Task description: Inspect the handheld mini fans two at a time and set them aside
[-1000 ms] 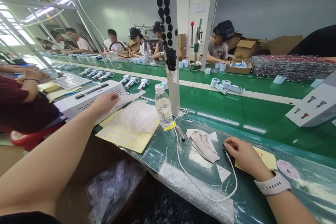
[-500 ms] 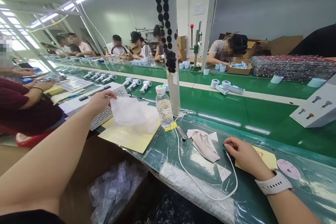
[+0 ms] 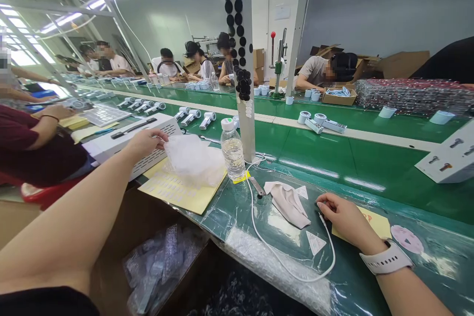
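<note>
My left hand [image 3: 147, 142] reaches over a yellow sheet with small labels [image 3: 172, 192]. Its fingers pinch the upper left edge of a thin, translucent white film [image 3: 194, 160], which drapes over that sheet. My right hand [image 3: 340, 217] rests on the green bench, thumb and fingers curled together. The plug end of a white cable [image 3: 321, 218] lies right at the thumb; whether the fingers grip it is hidden. Left of this hand lie a crumpled beige cloth [image 3: 288, 203] and a triangular white label [image 3: 316, 243]. A yellow note [image 3: 374, 224] sits partly under the right hand.
A water bottle [image 3: 232, 150] stands beside a metal post [image 3: 249, 133]. Beyond runs a green conveyor [image 3: 370, 163] carrying blue-grey handheld devices [image 3: 190, 117]. A printed white box [image 3: 448, 158] is at right; a carton of clear plastic wrapping [image 3: 163, 266] sits below. Several people work nearby.
My left hand has shifted slightly right, and the film's pinched edge has moved with it. My right hand and the cable have stayed in place.
</note>
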A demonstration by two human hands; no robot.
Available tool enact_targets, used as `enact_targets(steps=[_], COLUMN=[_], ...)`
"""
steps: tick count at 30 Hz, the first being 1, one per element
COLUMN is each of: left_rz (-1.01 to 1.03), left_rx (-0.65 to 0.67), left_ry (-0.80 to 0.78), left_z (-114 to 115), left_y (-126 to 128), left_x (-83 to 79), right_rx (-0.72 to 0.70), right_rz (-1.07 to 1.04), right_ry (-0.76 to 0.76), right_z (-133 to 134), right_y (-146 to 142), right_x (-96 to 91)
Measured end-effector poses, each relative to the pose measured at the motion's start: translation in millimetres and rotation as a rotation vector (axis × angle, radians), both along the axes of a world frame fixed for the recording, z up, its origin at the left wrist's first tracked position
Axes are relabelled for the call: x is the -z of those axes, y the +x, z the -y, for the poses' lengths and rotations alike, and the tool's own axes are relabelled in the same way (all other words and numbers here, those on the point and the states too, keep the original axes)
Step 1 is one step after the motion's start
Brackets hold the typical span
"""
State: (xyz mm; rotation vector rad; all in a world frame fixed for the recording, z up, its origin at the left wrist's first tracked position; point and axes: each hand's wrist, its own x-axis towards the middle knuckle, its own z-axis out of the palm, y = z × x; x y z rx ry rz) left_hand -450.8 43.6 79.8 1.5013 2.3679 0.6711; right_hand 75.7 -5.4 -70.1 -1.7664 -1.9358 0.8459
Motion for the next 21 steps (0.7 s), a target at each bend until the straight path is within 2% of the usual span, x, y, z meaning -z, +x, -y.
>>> enact_targets(steps=[3,6,11,15,21], left_rz=[0.003,-0.077,-0.246,-0.314,-0.424], left_rx=[0.002,0.042,0.186,0.253,0.201], left_ry=[-0.052,-0.097,-0.17,-0.238,-0.137], left_z=[-4,-6,-8,-10,-23], left_y=[3,9,28,39,35], left_x=[1.6,7.7,28.3,42.7,43.0], right_rx=[-0.002,-0.006,-0.018,-0.016,-0.062], right_rz=[-0.004,-0.003,-0.011,0.009,0.345], right_ry=[-0.016,-0.021,-0.019,-0.026,-0.021], right_z=[0,1,-1,0,17], right_y=[-1,-2,-2,-1,-12], right_x=[-2.9,-4.1,-3.2,-8.0,-23.4])
